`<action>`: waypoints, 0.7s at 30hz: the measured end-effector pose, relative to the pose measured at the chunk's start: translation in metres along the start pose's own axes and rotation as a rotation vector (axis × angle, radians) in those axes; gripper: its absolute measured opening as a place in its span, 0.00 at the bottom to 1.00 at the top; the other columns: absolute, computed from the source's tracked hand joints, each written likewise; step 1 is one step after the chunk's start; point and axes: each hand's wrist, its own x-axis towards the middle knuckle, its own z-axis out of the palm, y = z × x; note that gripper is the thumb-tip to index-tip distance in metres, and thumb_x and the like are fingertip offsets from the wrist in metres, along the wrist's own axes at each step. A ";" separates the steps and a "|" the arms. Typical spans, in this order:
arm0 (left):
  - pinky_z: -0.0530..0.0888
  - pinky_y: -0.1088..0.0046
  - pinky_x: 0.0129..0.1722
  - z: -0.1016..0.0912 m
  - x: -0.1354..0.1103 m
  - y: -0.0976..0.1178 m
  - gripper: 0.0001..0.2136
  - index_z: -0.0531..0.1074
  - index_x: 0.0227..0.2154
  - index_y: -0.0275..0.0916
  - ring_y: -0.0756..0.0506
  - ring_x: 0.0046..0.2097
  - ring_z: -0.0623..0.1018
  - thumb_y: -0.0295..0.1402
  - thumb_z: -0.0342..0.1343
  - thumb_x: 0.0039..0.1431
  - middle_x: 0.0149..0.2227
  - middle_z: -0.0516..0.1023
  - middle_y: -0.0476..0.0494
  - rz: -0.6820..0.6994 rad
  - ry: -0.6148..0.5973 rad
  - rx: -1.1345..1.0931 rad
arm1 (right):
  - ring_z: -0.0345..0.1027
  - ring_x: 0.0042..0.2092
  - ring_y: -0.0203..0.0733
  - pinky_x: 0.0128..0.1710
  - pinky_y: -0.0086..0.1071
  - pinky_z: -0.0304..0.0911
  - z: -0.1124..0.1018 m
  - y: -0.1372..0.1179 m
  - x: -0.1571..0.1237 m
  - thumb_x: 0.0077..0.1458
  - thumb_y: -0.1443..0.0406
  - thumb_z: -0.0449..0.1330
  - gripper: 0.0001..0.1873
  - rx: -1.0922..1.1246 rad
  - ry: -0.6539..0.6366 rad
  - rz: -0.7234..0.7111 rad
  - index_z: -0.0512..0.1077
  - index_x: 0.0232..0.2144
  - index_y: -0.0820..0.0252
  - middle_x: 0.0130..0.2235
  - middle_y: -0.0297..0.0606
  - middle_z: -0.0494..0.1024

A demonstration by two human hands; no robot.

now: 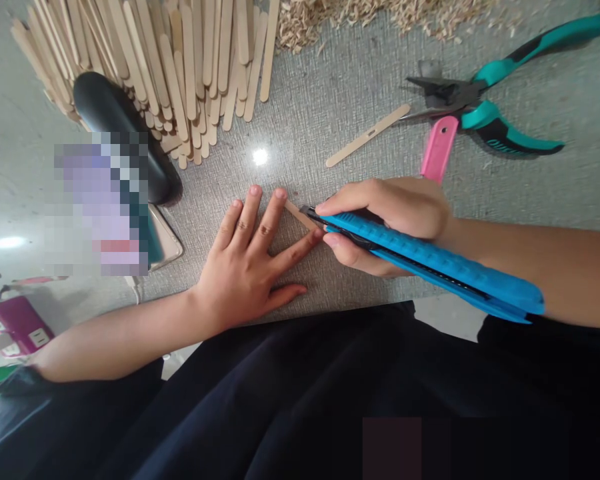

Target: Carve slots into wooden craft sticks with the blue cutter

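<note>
My left hand (247,260) lies flat on the table with its fingers spread. Two of its fingertips touch a wooden craft stick (298,215), which is partly hidden under the fingers. In my right hand (380,213) is a blue utility knife (435,257), its fingers wrapped round the front of the handle. The knife's tip rests on or just above the stick, between my two hands. Farther from me lies another craft stick (369,135) with a small slot cut near its middle.
A heap of craft sticks (190,67) covers the back left, beside wood shavings (350,20). Green-handled pliers (480,93) and a pink-handled tool (439,148) lie at right. A black case (125,133) and a phone (166,237) are at left. A purple socket block (20,327) sits far left.
</note>
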 end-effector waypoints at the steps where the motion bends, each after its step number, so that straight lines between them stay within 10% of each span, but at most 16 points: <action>1: 0.65 0.34 0.81 0.000 0.000 0.000 0.59 0.44 0.89 0.56 0.14 0.85 0.64 0.68 0.68 0.66 0.88 0.52 0.25 0.000 -0.003 -0.003 | 0.75 0.26 0.39 0.25 0.35 0.71 0.000 0.000 0.000 0.69 0.69 0.69 0.15 -0.004 -0.005 0.006 0.75 0.53 0.47 0.29 0.22 0.80; 21: 0.62 0.38 0.83 -0.001 -0.001 0.000 0.55 0.50 0.88 0.54 0.16 0.85 0.64 0.67 0.67 0.67 0.87 0.55 0.24 -0.008 0.008 -0.007 | 0.75 0.26 0.41 0.26 0.37 0.73 0.002 -0.004 -0.004 0.68 0.67 0.70 0.15 -0.036 0.030 0.063 0.76 0.54 0.48 0.31 0.24 0.82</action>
